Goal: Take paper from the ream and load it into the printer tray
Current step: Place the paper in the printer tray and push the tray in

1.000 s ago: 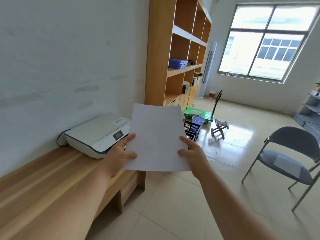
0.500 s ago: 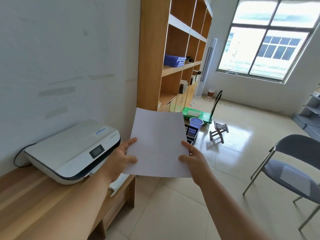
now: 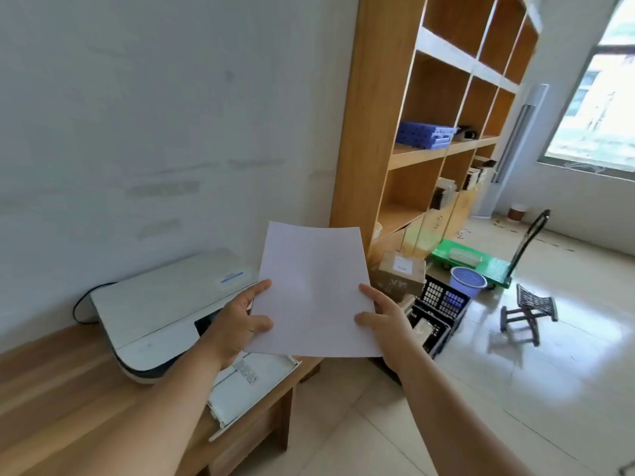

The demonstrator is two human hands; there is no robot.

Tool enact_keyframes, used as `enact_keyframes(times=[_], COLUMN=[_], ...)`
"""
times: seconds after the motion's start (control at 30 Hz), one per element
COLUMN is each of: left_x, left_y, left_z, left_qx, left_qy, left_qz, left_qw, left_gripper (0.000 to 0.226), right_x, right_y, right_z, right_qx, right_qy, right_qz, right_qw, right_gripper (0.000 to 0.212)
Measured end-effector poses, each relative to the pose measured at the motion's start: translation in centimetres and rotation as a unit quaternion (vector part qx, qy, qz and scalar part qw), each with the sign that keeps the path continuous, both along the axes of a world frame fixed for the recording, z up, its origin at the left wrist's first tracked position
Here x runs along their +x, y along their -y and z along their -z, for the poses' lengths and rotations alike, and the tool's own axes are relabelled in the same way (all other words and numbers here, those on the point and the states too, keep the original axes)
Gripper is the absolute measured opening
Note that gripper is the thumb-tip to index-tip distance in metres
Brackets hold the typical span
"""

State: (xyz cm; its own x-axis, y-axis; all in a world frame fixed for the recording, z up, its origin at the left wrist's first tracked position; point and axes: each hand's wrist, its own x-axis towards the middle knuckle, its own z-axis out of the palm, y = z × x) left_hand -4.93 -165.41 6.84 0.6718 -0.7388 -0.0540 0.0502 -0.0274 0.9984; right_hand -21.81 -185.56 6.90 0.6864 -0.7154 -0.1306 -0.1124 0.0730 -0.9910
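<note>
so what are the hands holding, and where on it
White paper, held by its two side edges: left hand on the left, right hand on the right.

Both forearms bare, no sleeves or jewellery.

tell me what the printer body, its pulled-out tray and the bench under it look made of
Printer: looks like matte white plastic with a dark band round its base.
Tray: seemingly the same white plastic, thin moulded walls and ribs.
Bench: wood or wood-look laminate, with long streaky grain; which one is unclear.
</note>
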Motion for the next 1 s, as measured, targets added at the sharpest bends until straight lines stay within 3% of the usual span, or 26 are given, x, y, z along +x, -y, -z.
enact_keyframes(times=[0.3, 0.6, 1.0], left_x=[-0.2, 0.1, 3.5], left_y=[1.3, -1.1, -2.0], left_z=[1.1, 2.5, 6.1], left_qx=[0.026, 0.035, 0.049], left_qy=[0.000, -0.019, -0.061], left_qz=[-0.176, -0.316, -0.353], left_qw=[0.984, 0.948, 0.932], left_gripper=[0.070, 0.069, 0.070], right_x=[7.3, 13.7, 20.2], right_y=[5.9, 5.0, 4.5], right_z=[-0.1, 1.6, 4.7], right_qx=[-0.004, 0.033, 0.043], right_qy=[-0.053, -0.057, -0.097], right_qz=[-0.174, -0.306, -0.335], right_qw=[0.983, 0.950, 0.936], right_gripper=[0.058, 0.056, 0.049])
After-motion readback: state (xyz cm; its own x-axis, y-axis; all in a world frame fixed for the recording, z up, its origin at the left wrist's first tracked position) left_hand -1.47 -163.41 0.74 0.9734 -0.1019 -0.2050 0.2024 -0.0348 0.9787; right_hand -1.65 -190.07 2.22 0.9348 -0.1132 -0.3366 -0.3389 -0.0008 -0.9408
